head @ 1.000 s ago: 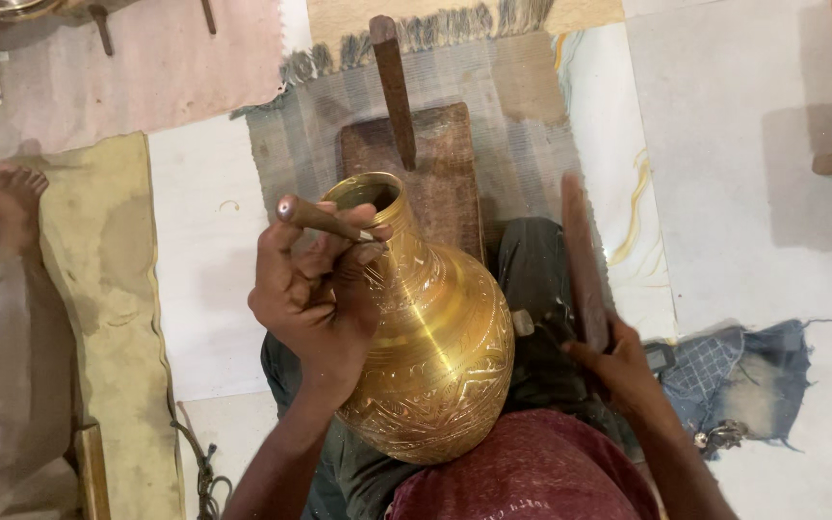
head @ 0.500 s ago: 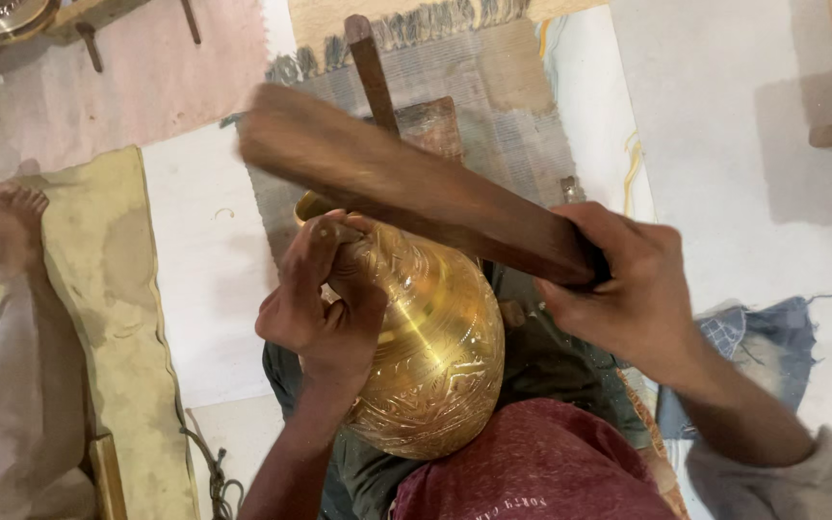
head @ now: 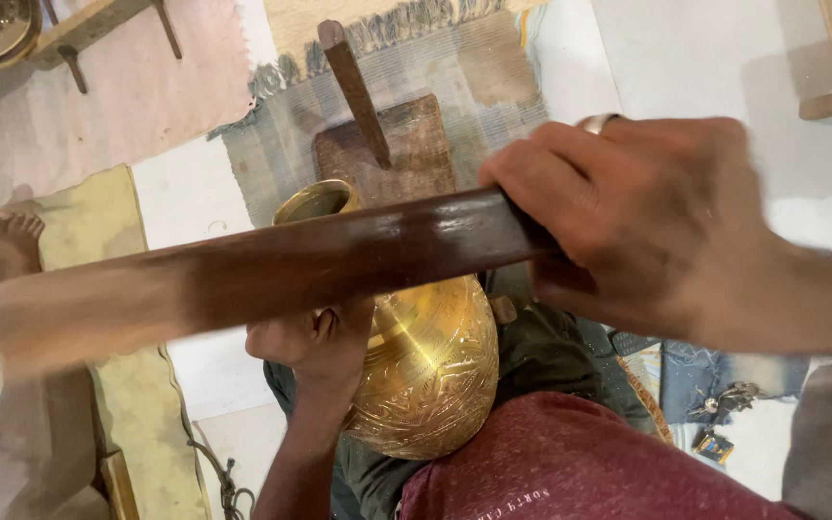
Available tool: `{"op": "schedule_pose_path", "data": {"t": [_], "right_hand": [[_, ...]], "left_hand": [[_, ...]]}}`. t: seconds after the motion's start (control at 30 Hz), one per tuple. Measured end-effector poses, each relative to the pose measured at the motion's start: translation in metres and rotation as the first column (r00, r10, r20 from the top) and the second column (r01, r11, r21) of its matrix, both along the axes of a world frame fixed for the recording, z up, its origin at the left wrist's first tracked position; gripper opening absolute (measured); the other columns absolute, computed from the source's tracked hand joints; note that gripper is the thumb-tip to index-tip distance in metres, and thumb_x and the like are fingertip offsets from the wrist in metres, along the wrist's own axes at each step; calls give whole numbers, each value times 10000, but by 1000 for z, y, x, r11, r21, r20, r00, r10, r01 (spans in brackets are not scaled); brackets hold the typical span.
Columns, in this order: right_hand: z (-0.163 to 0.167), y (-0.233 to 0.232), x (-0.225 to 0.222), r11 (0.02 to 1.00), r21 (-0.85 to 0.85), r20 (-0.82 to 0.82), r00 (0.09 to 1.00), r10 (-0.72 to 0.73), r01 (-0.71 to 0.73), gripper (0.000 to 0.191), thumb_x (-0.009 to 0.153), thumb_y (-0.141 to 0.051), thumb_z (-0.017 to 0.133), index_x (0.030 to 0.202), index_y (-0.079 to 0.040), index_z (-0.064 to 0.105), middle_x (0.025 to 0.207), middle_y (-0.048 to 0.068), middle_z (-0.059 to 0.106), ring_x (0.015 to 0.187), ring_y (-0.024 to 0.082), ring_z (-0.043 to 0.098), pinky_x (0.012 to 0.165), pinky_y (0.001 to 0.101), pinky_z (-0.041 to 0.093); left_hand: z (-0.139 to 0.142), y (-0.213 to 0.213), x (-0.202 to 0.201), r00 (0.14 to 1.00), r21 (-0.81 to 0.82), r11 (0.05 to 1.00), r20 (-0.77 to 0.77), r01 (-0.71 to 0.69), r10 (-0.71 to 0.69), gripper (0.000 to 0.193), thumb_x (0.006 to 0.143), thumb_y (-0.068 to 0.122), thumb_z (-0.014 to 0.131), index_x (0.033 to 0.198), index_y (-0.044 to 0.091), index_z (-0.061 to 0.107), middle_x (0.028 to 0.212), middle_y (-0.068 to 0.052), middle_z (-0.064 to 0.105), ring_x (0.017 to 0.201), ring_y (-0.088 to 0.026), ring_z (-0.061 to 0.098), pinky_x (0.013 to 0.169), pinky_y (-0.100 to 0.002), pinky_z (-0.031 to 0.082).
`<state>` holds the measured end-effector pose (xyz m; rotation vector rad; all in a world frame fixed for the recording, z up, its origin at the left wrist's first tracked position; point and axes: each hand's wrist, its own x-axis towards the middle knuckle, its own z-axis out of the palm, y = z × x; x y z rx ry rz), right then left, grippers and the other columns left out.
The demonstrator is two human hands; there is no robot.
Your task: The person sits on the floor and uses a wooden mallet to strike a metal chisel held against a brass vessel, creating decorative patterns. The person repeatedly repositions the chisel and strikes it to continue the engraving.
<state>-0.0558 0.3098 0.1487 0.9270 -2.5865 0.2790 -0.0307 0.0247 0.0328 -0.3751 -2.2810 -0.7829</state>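
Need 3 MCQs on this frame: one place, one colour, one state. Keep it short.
1. Where does the brass vase rest?
A. on the person's lap
B. on a shelf
C. in a sink

2. What colour is the wooden stick?
A. white
B. dark brown
C. green

3. What is the right hand doing?
A. lying flat and open
B. gripping the stick
C. holding a cup

Answers: 1 A, the vase lies between the legs, steadied by the left hand. 2 B, its polished wood is dark brown. 3 B, the fingers wrap round the stick's end.
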Motion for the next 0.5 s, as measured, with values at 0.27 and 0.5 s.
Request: {"op": "schedule_pose_path", "data": {"t": [0.27,0.5], "right_hand": [[17,-9,-3,999,-30,222,975,-9,16,331,751,-176,739,1046,-85,619,680,-18,585,483,127,521,402,316,420],[9,-14,-8,996,-91,188,982,21,-4,311,753,-71,710,1052,-68,622,707,5,609,473,143,506,351,312,404]], "left_hand": [[1,2,-3,995,148,984,8,98,-100,259,937,96,817,1160,47,695,922,-63,756,694,-149,700,617,-279,556],[-1,5,-10,991,123,984,-55,127,-121,195,929,32,774,1106,49,695,878,-56,755,641,-109,689,536,-237,553]]}}
